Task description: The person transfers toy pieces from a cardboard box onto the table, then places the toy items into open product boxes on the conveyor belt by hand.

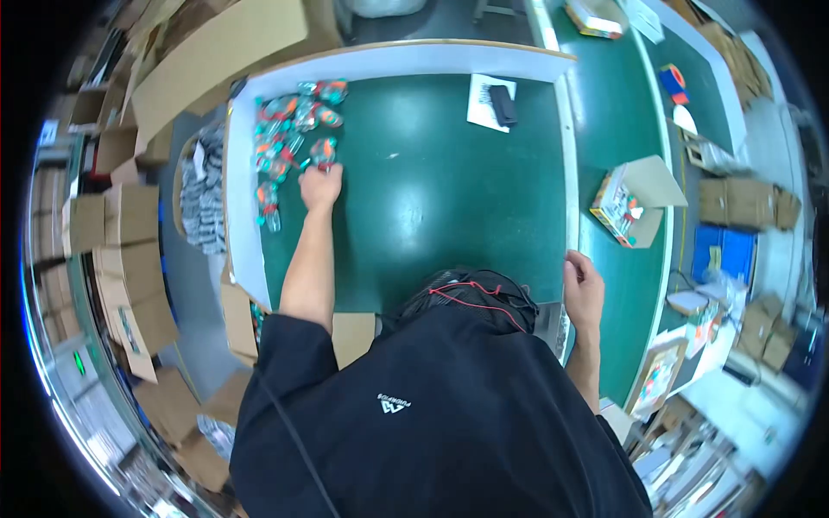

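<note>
Where the toy point(323, 151) lies lengthwise twelve-to-six, the nearer left hand point(322, 185) meets its six-o'clock end, grip unclear; the right hand point(585, 287) is loosely open.

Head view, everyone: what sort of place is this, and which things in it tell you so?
Probably a packing or assembly workshop: small clear plastic items with orange and teal parts lie grouped on a green worktable, an open printed box stands to the right, and cardboard cartons are stacked at left.

Workshop: green workbench point(449, 198), cardboard boxes point(142, 281)
</note>
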Demonstrator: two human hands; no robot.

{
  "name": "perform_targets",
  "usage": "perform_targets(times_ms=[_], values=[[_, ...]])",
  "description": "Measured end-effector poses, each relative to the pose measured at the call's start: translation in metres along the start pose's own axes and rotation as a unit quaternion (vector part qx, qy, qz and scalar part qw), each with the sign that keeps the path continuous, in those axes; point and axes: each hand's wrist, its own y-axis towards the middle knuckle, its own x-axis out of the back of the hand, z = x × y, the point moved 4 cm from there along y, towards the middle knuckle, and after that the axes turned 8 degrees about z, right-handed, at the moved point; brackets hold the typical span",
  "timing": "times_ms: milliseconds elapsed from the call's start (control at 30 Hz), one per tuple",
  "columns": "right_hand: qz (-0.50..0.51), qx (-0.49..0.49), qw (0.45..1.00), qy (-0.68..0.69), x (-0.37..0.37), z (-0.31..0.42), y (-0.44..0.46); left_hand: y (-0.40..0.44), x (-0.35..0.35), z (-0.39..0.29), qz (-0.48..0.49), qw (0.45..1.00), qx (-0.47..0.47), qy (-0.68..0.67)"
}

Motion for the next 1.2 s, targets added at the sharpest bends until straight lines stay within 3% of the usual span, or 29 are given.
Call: perform_targets(times_ms=[67,133,167,200,233,267,333,400,433,467,500,533,600,633,667,700,767,800,867,967,1033,1100,1167,1200], values=[[0.009,0.009,0.998,0.054,-0.007,0.027,-0.01,-0.019,0.002,0.0,0.009,1.0,-0.015,0.012],[-0.008,0.178,0.97,0.166,0.015,0.106,-0.029,-0.029,0.005,0.003,-0.01,1.0,-0.021,0.015],[-0.059,0.31,0.944,0.1,0.035,0.149,-0.048,-0.034,0.008,0.007,-0.021,0.999,-0.023,0.019],[-0.111,0.432,0.895,0.03,0.049,0.187,-0.071,-0.038,0.01,0.009,-0.019,0.999,-0.027,0.024],[-0.123,0.564,0.789,0.211,0.053,0.209,-0.089,-0.039,0.011,0.006,-0.016,0.999,-0.019,0.03],[-0.022,0.602,0.782,0.161,0.076,0.244,-0.106,-0.039,0.01,0.0,-0.011,0.999,-0.012,0.037],[-0.004,0.785,0.583,0.211,0.084,0.258,-0.115,-0.039,0.005,-0.012,0.0,0.998,-0.015,0.056],[0.064,0.624,0.761,0.169,0.099,0.292,-0.127,-0.042,0.008,-0.02,-0.035,0.997,-0.018,0.073],[0.062,0.624,0.758,0.176,0.096,0.287,-0.137,-0.043,0.011,-0.021,-0.058,0.995,-0.015,0.078],[0.042,0.561,0.819,0.112,0.092,0.28,-0.138,-0.045,0.011,-0.028,-0.063,0.995,-0.017,0.078],[0.028,0.493,0.868,0.046,0.088,0.275,-0.13,-0.057,0.02,-0.044,-0.195,0.971,-0.107,0.09],[0.051,0.516,0.855,-0.023,0.071,0.282,-0.112,-0.079,0.021,-0.064,-0.311,0.924,-0.199,0.103],[0.119,0.553,0.807,-0.169,0.016,0.271,-0.033,-0.096,0.01,-0.117,-0.264,0.894,-0.359,0.049],[0.048,0.493,0.869,-0.014,-0.012,0.245,0.015,-0.086,-0.013,-0.136,-0.139,0.919,-0.369,-0.009],[0.051,0.377,0.925,0.026,-0.039,0.215,0.066,-0.082,-0.038,-0.156,-0.013,0.926,-0.372,-0.066],[0.024,0.292,0.955,0.052,-0.067,0.178,0.12,-0.09,-0.049,-0.186,0.092,0.941,-0.299,-0.132],[-0.029,0.21,0.976,-0.041,-0.108,0.108,0.199,-0.084,-0.084,-0.232,0.101,0.949,-0.294,-0.043],[-0.042,0.194,0.978,-0.07,-0.114,0.101,0.225,-0.079,-0.102,-0.252,0.093,0.948,-0.301,-0.047],[-0.051,0.177,0.98,-0.075,-0.126,0.095,0.265,-0.065,-0.127,-0.277,0.07,0.967,-0.228,-0.087],[-0.064,0.102,0.989,-0.084,-0.133,0.085,0.293,-0.055,-0.142,-0.305,0.023,0.976,-0.216,-0.025],[-0.034,0.087,0.986,-0.14,-0.141,0.082,0.307,-0.049,-0.15,-0.322,0.006,0.976,-0.218,0.01],[-0.017,0.06,0.985,-0.164,-0.152,0.077,0.321,-0.036,-0.159,-0.324,0.088,0.978,-0.187,0.029],[-0.049,0.118,0.987,-0.102,-0.146,0.074,0.326,-0.023,-0.166,-0.319,0.144,0.97,-0.197,0.022],[-0.082,0.119,0.983,-0.112,-0.139,0.071,0.326,-0.02,-0.164,-0.318,0.09,0.968,-0.235,0.013]])
